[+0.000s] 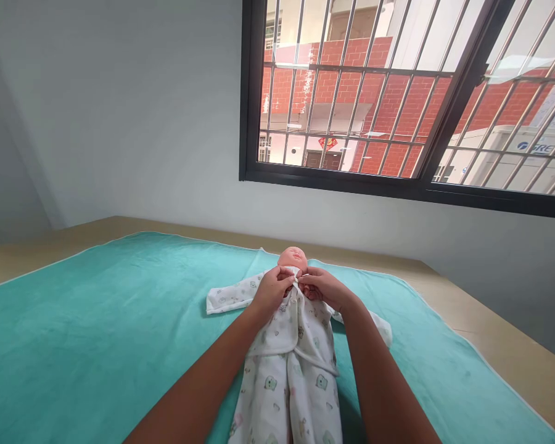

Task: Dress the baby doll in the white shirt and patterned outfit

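Observation:
A baby doll [292, 256] lies on its back, dressed in a white baby shirt [282, 330] and matching trousers [269, 394] printed with small animals. Just below the doll's chin, my left hand [276, 287] pinches one side of the shirt's collar. My right hand [322, 286] grips the other side, its fingertips almost meeting those of the left. Lower down, the shirt's front edges part over the trousers. Both sleeves stretch out sideways, the right-hand one partly behind my forearm. The exact fastening between my fingers is too small to make out.
A turquoise blanket [120, 333] with a pale edge lies under the doll on a wooden table [494, 314]. Behind the table rises a grey-white wall [143, 123]. A dark-framed window [333, 179] with metal bars is at the upper right.

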Demonstrator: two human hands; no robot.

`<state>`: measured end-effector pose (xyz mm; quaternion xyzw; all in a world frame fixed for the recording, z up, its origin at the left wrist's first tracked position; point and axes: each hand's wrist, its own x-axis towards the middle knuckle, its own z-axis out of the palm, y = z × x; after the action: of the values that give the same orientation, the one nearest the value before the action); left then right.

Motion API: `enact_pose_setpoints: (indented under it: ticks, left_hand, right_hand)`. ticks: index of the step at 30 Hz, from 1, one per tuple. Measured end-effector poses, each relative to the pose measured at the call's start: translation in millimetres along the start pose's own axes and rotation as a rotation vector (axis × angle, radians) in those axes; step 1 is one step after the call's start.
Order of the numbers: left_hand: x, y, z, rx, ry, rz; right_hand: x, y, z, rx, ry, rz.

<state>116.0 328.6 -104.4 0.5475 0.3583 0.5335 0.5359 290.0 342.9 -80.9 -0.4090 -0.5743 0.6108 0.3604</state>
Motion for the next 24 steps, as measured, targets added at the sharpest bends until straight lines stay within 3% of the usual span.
enact_pose_setpoints:
  ticks: [11, 24]
  left_hand:
    - [1.1, -2.5, -0.2, 0.101, 0.040, 0.033]
    - [0.6, -3.3, -1.6, 0.039, 0.014, 0.030]
  right_hand:
    - [0.8, 0.6, 0.5, -0.029, 0.005, -0.006]
    - [-1.3, -1.1, 3.1, -0.091, 0.007, -0.030]
